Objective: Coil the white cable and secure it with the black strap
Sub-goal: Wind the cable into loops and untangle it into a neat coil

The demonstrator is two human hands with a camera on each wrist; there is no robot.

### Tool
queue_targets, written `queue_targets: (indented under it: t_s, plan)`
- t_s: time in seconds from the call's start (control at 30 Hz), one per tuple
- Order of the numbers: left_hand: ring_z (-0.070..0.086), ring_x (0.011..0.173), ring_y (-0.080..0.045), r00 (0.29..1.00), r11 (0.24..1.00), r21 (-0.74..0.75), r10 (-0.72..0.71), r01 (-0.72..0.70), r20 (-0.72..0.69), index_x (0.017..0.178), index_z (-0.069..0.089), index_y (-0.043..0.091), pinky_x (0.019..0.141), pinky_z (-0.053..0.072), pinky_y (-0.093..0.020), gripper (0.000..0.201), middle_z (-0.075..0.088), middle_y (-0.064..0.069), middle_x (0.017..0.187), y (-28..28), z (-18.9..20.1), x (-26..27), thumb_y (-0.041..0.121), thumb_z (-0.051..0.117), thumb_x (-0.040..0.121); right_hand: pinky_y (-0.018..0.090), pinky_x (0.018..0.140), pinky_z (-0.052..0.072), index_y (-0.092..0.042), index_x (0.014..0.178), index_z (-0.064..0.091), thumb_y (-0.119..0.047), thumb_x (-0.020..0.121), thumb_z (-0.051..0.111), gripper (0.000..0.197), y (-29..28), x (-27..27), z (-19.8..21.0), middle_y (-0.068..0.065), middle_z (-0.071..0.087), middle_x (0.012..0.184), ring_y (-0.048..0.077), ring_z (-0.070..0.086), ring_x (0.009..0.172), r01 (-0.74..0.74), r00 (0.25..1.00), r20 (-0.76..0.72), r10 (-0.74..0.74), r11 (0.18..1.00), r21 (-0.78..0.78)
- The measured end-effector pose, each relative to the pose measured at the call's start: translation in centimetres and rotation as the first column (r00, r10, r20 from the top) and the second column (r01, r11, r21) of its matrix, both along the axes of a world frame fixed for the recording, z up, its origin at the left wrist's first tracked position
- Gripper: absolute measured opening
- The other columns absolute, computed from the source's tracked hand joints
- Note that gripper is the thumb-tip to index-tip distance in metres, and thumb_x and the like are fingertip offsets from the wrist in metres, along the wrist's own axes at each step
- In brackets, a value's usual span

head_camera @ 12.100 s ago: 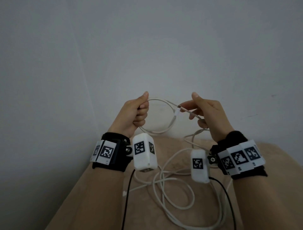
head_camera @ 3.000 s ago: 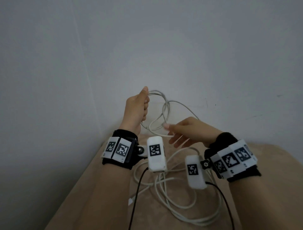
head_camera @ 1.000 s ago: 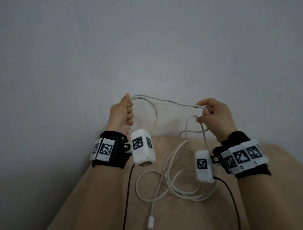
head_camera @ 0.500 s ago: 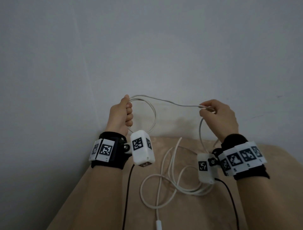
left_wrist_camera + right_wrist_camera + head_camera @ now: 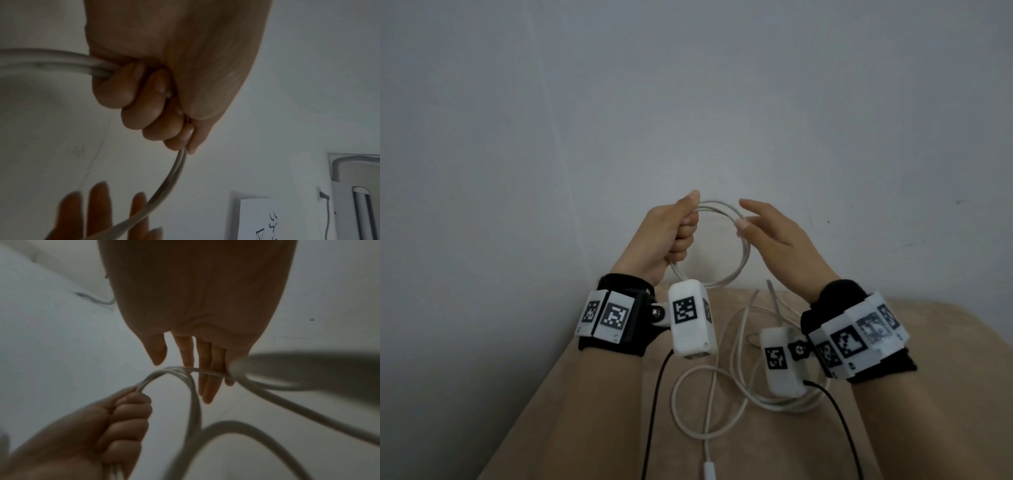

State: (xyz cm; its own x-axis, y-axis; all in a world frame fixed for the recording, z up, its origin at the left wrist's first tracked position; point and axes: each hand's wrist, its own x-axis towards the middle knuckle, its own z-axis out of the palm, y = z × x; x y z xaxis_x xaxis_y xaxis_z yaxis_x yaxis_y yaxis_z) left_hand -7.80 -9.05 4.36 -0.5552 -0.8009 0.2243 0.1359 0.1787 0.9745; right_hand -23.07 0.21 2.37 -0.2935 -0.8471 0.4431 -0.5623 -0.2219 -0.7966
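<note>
My left hand is a fist around the top of a round coil of white cable, held up in front of the wall. The left wrist view shows those curled fingers with cable leaving above and below them. My right hand is beside the coil with straight fingers; its fingertips touch the coil's right side. In the right wrist view the strands cross those fingers. The rest of the cable lies in loose loops below, ending in a connector. No black strap is visible.
A beige cushioned surface lies under my forearms, with a plain grey wall close behind. White camera boxes hang at both wrists, and their black leads trail toward me across the loose cable.
My right hand has moved left from the stretched-out cable to the left hand, laid another turn on the coil and opened. The loose cable has shifted on the surface.
</note>
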Motion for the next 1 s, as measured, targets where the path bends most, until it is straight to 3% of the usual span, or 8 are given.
queue_targets:
  t_s: [0.07, 0.17, 0.33, 0.47, 0.53, 0.63, 0.8, 1.0]
  plan:
    - [0.014, 0.04, -0.005, 1.0, 1.0, -0.01, -0.003, 0.003, 0.006, 0.058, 0.031, 0.023, 0.038, 0.012, -0.018, 0.046, 0.022, 0.011, 0.048, 0.0, 0.1, 0.1, 0.038, 0.046, 0.099, 0.032, 0.093, 0.048, -0.027, 0.119, 0.062, -0.041, 0.097, 0.046, 0.03, -0.2, -0.3, -0.4, -0.006, 0.067, 0.104, 0.007, 0.062, 0.095, 0.02, 0.999, -0.025, -0.021, 1.0, -0.019]
    - [0.014, 0.04, -0.005, 0.999, 0.999, -0.017, 0.028, -0.027, 0.023, 0.058, 0.031, 0.024, 0.038, 0.013, -0.018, 0.046, 0.022, 0.011, 0.048, -0.1, 0.1, 0.3, 0.039, 0.046, 0.099, 0.02, 0.081, 0.044, -0.028, 0.096, 0.07, -0.036, 0.097, 0.048, 0.023, -0.1, -0.8, -0.5, -0.003, 0.065, 0.094, 0.006, 0.057, 0.086, 0.108, 0.993, -0.033, -0.111, 0.991, -0.076]
    - [0.015, 0.039, -0.005, 0.995, 0.995, 0.007, 0.1, -0.1, -0.011, 0.058, 0.032, 0.023, 0.036, 0.014, -0.017, 0.045, 0.023, 0.011, 0.047, -0.3, -0.2, 0.1, 0.039, 0.048, 0.098, 0.01, 0.065, 0.035, -0.025, 0.086, 0.074, -0.027, 0.094, 0.057, 0.018, 0.0, -1.5, -0.3, -0.013, 0.058, 0.072, -0.008, 0.051, 0.065, 0.176, 0.984, -0.007, -0.18, 0.969, -0.171]
    - [0.016, 0.038, -0.004, 0.984, 0.988, 0.076, 0.139, -0.131, -0.113, 0.059, 0.033, 0.023, 0.036, 0.013, -0.017, 0.044, 0.024, 0.012, 0.047, -0.1, -0.1, -0.5, 0.037, 0.049, 0.098, 0.009, 0.064, 0.037, -0.02, 0.091, 0.075, -0.026, 0.093, 0.058, 0.019, -0.2, -1.2, -0.4, -0.012, 0.062, 0.072, -0.008, 0.052, 0.061, 0.145, 0.989, 0.019, -0.144, 0.975, -0.169]
    - [0.015, 0.038, -0.004, 0.976, 0.986, 0.123, 0.13, -0.109, -0.174, 0.06, 0.032, 0.023, 0.035, 0.012, -0.017, 0.044, 0.023, 0.012, 0.047, 0.0, -0.1, -0.8, 0.036, 0.048, 0.099, 0.017, 0.069, 0.04, -0.02, 0.09, 0.075, -0.025, 0.094, 0.057, 0.019, -0.4, -1.2, -0.5, -0.015, 0.064, 0.072, -0.004, 0.052, 0.063, 0.132, 0.991, 0.038, -0.127, 0.98, -0.152]
    - [0.014, 0.036, -0.003, 0.965, 0.981, 0.189, 0.095, -0.049, -0.243, 0.061, 0.03, 0.023, 0.033, 0.01, -0.016, 0.044, 0.022, 0.011, 0.046, 0.0, 0.0, -1.1, 0.037, 0.046, 0.1, 0.021, 0.064, 0.036, -0.011, 0.087, 0.074, -0.021, 0.097, 0.051, 0.027, -0.5, -1.4, -0.6, -0.023, 0.057, 0.055, -0.001, 0.045, 0.054, 0.076, 0.992, 0.107, -0.066, 0.992, -0.097]
    - [0.015, 0.032, -0.003, 0.939, 0.955, 0.286, 0.024, 0.08, -0.342, 0.06, 0.03, 0.022, 0.032, 0.011, -0.016, 0.045, 0.021, 0.011, 0.044, -0.2, 0.1, -1.2, 0.039, 0.044, 0.1, 0.017, 0.059, 0.037, -0.011, 0.097, 0.072, -0.016, 0.099, 0.047, 0.026, -0.3, -1.1, -0.3, 0.005, 0.073, 0.09, 0.009, 0.043, 0.06, -0.072, 0.958, 0.27, 0.096, 0.993, -0.097]
    - [0.017, 0.029, -0.003, 0.903, 0.908, 0.369, -0.023, 0.198, -0.429, 0.059, 0.03, 0.022, 0.032, 0.01, -0.017, 0.046, 0.022, 0.01, 0.041, -0.1, 0.2, -1.5, 0.04, 0.042, 0.1, 0.023, 0.056, 0.026, -0.002, 0.098, 0.07, -0.01, 0.099, 0.045, 0.026, -0.2, -1.2, 0.0, 0.002, 0.064, 0.07, 0.011, 0.036, 0.057, -0.192, 0.824, 0.491, 0.282, 0.955, -0.227]
